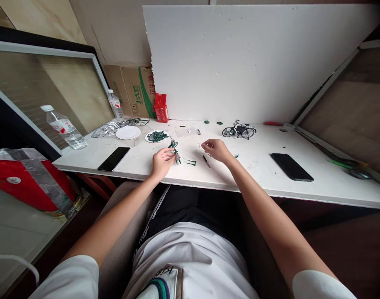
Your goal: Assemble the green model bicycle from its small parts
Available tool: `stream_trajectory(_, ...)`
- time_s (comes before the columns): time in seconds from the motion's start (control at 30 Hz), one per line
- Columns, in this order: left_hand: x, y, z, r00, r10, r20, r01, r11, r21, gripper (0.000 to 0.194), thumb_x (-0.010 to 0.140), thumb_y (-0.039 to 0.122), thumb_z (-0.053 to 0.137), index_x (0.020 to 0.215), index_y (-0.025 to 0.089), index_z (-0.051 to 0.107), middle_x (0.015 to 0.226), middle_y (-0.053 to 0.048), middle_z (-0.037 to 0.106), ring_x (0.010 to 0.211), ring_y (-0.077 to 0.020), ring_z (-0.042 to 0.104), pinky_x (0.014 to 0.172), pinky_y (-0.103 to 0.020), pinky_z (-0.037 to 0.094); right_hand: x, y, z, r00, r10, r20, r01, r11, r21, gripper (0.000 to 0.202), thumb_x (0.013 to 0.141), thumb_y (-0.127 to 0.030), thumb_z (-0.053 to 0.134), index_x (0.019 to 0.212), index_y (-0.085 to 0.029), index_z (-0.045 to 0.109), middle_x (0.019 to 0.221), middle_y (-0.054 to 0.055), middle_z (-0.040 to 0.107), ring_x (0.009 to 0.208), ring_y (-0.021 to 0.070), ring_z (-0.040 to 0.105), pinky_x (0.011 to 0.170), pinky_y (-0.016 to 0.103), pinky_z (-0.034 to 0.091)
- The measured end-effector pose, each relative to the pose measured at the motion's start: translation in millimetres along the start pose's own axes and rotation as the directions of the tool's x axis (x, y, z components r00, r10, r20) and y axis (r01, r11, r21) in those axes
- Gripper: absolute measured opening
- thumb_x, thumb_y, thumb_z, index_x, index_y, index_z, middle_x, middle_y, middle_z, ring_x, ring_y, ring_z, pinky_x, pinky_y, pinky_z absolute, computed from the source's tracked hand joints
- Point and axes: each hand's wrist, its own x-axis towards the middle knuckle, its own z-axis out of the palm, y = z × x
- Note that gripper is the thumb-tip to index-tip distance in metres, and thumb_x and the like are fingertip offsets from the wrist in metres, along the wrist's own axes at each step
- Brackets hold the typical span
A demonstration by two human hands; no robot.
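My left hand (162,162) is closed on a small green and silver model assembly (176,155), which stands out past the fingertips just above the table. My right hand (215,149) hovers over the table to the right, thumb and fingers pinched together. Whatever may be between those fingertips is too small to make out. Between the hands lie a small green frame-like piece (191,162) and a thin black screwdriver-like tool (206,161). Behind the left hand, a white plate (148,139) bears a heap of green parts (158,136).
A finished-looking black model bicycle (239,130) stands at the back right. Phones lie at left (114,159) and right (291,167). Another white plate (127,132), a water bottle (64,128), a red box (161,109) and a carton (137,91) occupy the left. A white board (239,62) backs the table.
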Motion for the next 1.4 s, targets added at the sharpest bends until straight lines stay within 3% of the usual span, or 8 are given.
stream_trajectory(0.1, -0.4, 0.7, 0.2, 1.000, -0.004, 0.005, 0.004, 1.000, 0.003, 0.050, 0.063, 0.034, 0.095, 0.103, 0.013, 0.073, 0.088, -0.011, 0.077, 0.083, -0.0210, 0.074, 0.081, -0.037, 0.061, -1.3, 5.5, -8.6, 0.989, 0.075, 0.126, -0.047, 0.977, -0.207, 0.021, 0.094, -0.035, 0.072, 0.100, -0.016, 0.079, 0.105, 0.012, 0.080, 0.086, 0.0209, 0.070, 0.072, 0.028, 0.047)
stream_trajectory(0.23, -0.6, 1.2, 0.5, 1.000, -0.003, 0.011, 0.003, 1.000, -0.001, 0.050, 0.062, 0.034, 0.095, 0.102, 0.013, 0.073, 0.088, -0.011, 0.077, 0.084, -0.0212, 0.074, 0.083, -0.038, 0.061, -4.0, 5.2, -3.4, 0.964, 0.164, 0.208, -0.096, 0.948, -0.303, 0.038, 0.085, -0.029, 0.084, 0.120, -0.017, 0.075, 0.110, 0.010, 0.080, 0.089, 0.0207, 0.073, 0.076, 0.027, 0.050)
stream_trajectory(0.5, 2.0, 0.5, -2.1, 0.998, -0.060, 0.027, 0.061, 0.997, -0.036, 0.058, 0.058, 0.037, 0.097, 0.105, 0.013, 0.072, 0.088, -0.010, 0.077, 0.084, -0.0214, 0.074, 0.084, -0.039, 0.061, -10.4, -6.5, 8.2, 0.963, 0.124, 0.239, -0.023, 0.921, -0.388, 0.025, 0.090, -0.017, 0.069, 0.113, -0.019, 0.079, 0.110, 0.009, 0.081, 0.091, 0.0206, 0.073, 0.076, 0.026, 0.049)
stream_trajectory(0.63, 2.7, 0.3, -3.4, 0.996, -0.081, 0.042, 0.083, 0.994, -0.068, 0.059, 0.059, 0.036, 0.098, 0.106, 0.012, 0.071, 0.089, -0.010, 0.077, 0.085, -0.0209, 0.075, 0.088, -0.040, 0.061, -10.3, -6.8, 9.7, 0.971, 0.031, 0.237, 0.047, 0.947, -0.317, 0.027, 0.088, -0.016, 0.068, 0.112, -0.019, 0.081, 0.108, 0.011, 0.080, 0.086, 0.0237, 0.073, 0.075, 0.029, 0.049)
stream_trajectory(0.83, 3.2, 0.1, -4.2, 0.995, -0.090, 0.051, 0.094, 0.992, -0.079, 0.059, 0.060, 0.037, 0.098, 0.107, 0.013, 0.070, 0.090, -0.010, 0.078, 0.085, -0.0213, 0.076, 0.090, -0.042, 0.062, -3.6, 2.9, 13.4, 0.984, -0.140, 0.113, 0.163, 0.959, -0.233, 0.037, 0.099, -0.021, 0.055, 0.127, -0.014, 0.076, 0.117, 0.016, 0.075, 0.092, 0.0226, 0.070, 0.084, 0.030, 0.050)
stream_trajectory(1.07, 0.8, 3.9, -2.7, 0.992, -0.101, 0.073, 0.108, 0.989, -0.099, 0.059, 0.059, 0.037, 0.099, 0.105, 0.012, 0.070, 0.089, -0.010, 0.078, 0.084, -0.0219, 0.077, 0.090, -0.042, 0.062, -1.4, 9.6, 18.7, 0.980, -0.110, 0.169, 0.143, 0.969, -0.203, 0.030, 0.094, -0.021, 0.066, 0.122, -0.017, 0.077, 0.108, 0.010, 0.079, 0.083, 0.0195, 0.069, 0.075, 0.027, 0.049)
stream_trajectory(1.2, -0.4, 5.0, -1.2, 0.994, -0.084, 0.074, 0.091, 0.992, -0.087, 0.058, 0.061, 0.038, 0.098, 0.105, 0.013, 0.069, 0.088, -0.009, 0.077, 0.082, -0.0223, 0.077, 0.089, -0.043, 0.063, 1.2, 14.5, 0.2, 0.988, -0.081, 0.133, 0.109, 0.969, -0.220, 0.029, 0.098, -0.030, 0.068, 0.121, -0.015, 0.077, 0.111, 0.013, 0.079, 0.084, 0.0195, 0.070, 0.075, 0.028, 0.050)
stream_trajectory(1.4, -1.7, 7.2, -0.5, 0.993, -0.081, 0.081, 0.086, 0.994, -0.067, 0.055, 0.062, 0.037, 0.097, 0.104, 0.014, 0.070, 0.088, -0.009, 0.078, 0.082, -0.0225, 0.077, 0.088, -0.042, 0.063, 5.6, 43.2, -68.1, 0.988, 0.144, 0.050, -0.109, 0.896, -0.431, 0.027, 0.092, -0.025, 0.074, 0.118, -0.020, 0.080, 0.113, 0.011, 0.080, 0.082, 0.0195, 0.072, 0.073, 0.028, 0.051)
